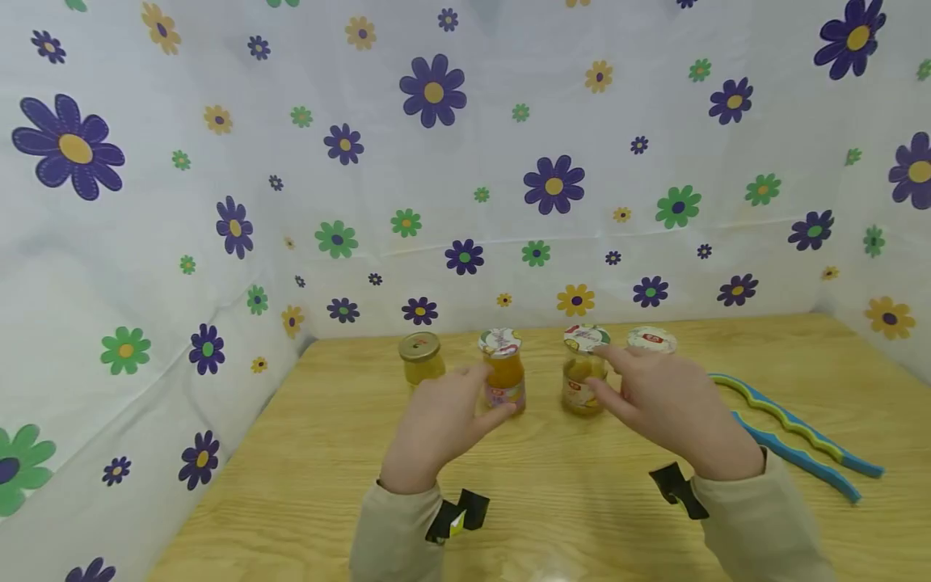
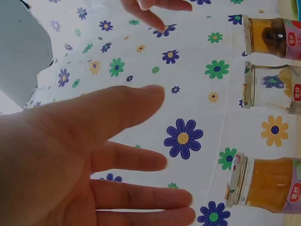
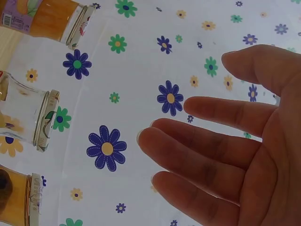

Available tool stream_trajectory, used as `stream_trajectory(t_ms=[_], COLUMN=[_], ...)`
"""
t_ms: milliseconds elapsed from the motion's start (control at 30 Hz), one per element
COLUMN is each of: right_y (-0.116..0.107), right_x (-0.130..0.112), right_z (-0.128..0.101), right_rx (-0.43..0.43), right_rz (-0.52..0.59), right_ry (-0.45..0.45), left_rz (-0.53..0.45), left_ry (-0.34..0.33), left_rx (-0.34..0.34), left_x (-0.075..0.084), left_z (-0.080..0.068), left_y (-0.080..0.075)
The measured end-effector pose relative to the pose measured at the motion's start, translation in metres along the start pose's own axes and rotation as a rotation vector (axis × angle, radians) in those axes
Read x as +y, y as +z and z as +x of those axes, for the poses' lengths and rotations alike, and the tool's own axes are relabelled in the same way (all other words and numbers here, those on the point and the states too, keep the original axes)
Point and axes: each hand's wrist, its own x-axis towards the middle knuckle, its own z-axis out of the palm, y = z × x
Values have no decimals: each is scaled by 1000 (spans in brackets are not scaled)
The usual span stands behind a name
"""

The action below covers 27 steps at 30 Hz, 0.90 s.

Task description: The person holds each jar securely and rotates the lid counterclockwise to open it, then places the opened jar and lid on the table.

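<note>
Head view: both hands are held open, fingers straight, nothing gripped; the left hand point(image 1: 444, 424) is just beside the orange jar point(image 1: 503, 371), the right hand point(image 1: 669, 408) on that jar's far side.

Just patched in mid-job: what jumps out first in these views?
Four small jars stand in a row at the far middle of the wooden table. Both open hands reach toward them: the left hand by the orange-filled jar, the right hand by the pale-lidded jar. A blue wavy jar opener lies to the right.
</note>
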Motion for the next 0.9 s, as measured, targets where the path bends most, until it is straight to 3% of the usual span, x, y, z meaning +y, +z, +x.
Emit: stream_trajectory(t_ms=[167,333,567,767,900], right_y=[-2,-4,-4,-2,-3], right_x=[7,18,33,51,68], right_z=[-3,-8,-17,-28,-37], right_rx=[20,14,-21,-79,-140], right_rz=[-4,33,30,9,-4], right_ry=[4,44,79,112,171], left_rz=[-73,-165,-410,-590,-650], left_ry=[-29,-84,-221,-391,-459], left_rx=[77,186,314,340,346], left_x=[-11,-31,-64,-82,-90], left_z=[2,8,14,14,14], left_y=[0,6,19,31,39])
